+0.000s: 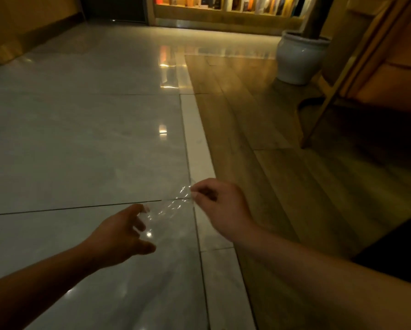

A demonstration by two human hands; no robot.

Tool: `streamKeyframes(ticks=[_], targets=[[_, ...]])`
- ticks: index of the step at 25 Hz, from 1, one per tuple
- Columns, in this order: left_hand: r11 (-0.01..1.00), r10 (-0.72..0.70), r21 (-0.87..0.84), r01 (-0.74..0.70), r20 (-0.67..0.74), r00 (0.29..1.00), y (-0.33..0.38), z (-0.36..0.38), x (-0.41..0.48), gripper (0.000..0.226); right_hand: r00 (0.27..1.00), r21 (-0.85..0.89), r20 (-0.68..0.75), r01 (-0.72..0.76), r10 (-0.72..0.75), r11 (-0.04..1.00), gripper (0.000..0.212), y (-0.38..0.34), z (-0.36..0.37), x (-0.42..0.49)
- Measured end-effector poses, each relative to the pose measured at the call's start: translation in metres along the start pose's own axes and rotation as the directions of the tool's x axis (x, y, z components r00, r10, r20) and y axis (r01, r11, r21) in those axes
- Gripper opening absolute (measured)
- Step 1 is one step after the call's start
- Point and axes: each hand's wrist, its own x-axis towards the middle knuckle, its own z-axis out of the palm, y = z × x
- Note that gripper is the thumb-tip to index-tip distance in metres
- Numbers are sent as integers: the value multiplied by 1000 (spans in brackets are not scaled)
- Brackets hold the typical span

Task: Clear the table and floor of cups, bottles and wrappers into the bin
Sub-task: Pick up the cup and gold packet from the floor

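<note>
A clear, crinkled plastic wrapper (170,207) hangs in the air between my two hands, above the glossy grey floor tiles. My right hand (220,208) pinches its upper right end between thumb and forefinger. My left hand (126,234) is at the wrapper's lower left end with fingers spread; its fingertips touch or nearly touch the plastic, and I cannot tell which. No bin, cup or bottle is in view.
Grey tiles (80,144) fill the left, wooden planks (283,186) the right, with a pale strip between. A white ceramic pot (297,58) stands at the back right beside a wooden chair leg (319,115). Lit shelves (223,5) line the far wall.
</note>
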Motion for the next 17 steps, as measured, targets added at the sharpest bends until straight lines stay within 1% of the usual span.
streamKeyframes(ticks=[2,4,6,8,10,14,16,17], targets=[[1000,13,19,-13,10,1000,3,2,0,84,1000,-21,19,-13,13,1000,8,-1,8,-10],[1000,11,19,-10,-24,1000,5,1,1,85,1000,-6,18,-17,17,1000,9,-1,10,-18],[999,21,31,-19,-71,997,4,-1,2,85,999,-27,39,26,-25,999,11,-6,12,-24],[998,44,45,-41,-87,995,6,0,1,85,997,-40,53,63,-61,997,12,-10,9,-27],[997,65,46,-60,-108,992,4,3,1,86,996,-22,60,67,-65,998,11,-11,7,-28],[995,98,30,-95,-111,989,6,7,-2,85,990,-63,76,125,-120,990,11,-7,3,-36],[995,102,10,-101,-106,989,7,8,-5,85,990,-86,91,116,-108,990,9,-7,2,-39],[995,101,-10,-103,-103,990,8,8,-6,85,991,-70,104,89,-81,994,9,-7,1,-39]])
